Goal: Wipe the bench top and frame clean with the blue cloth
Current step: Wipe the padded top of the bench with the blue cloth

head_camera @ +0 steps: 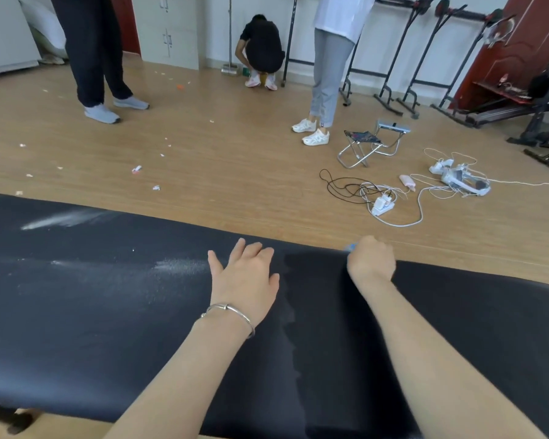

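Observation:
The black padded bench top fills the lower half of the view. White dust streaks lie across its left part, and a darker wiped band runs down the middle. My left hand rests flat on the top near the far edge, fingers spread, a silver bangle on the wrist. My right hand is curled at the far edge and grips the blue cloth, of which only a small corner shows beside the knuckles. The bench frame is hidden.
Beyond the bench is a wooden floor with paper scraps. A folding stool, a power strip with tangled cables and a white headset lie to the right. Two people stand and one crouches farther back; exercise racks line the wall.

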